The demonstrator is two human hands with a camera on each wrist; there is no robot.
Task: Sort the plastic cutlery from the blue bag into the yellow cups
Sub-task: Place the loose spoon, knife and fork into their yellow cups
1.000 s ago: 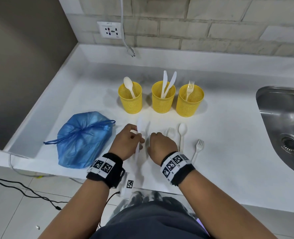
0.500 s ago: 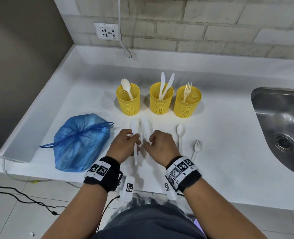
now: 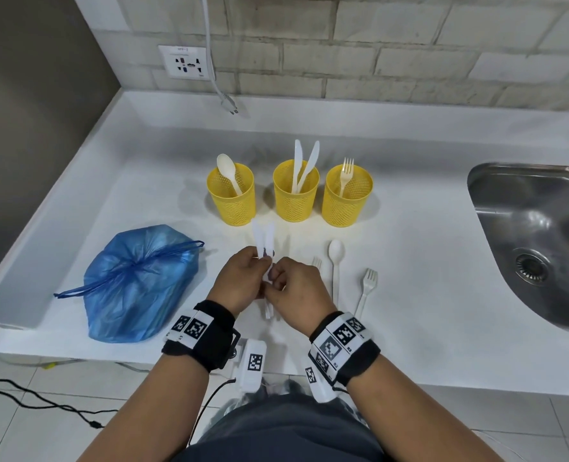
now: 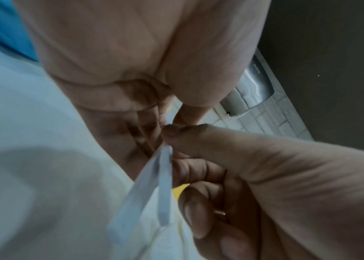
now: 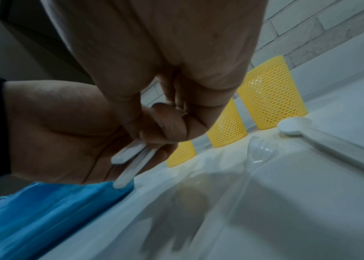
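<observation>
Between both hands [image 3: 270, 288], knives [image 3: 264, 241] pointing cupward

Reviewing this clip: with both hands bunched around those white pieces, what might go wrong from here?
1. The left hand and right hand pinch two thin white pieces together; one may slip during regrasping and fall.
2. Their heads are blurred, so the type is unclear; they might land in the wrong yellow cup.
3. A forearm could sweep the loose spoon or fork lying beside the right hand.
</observation>
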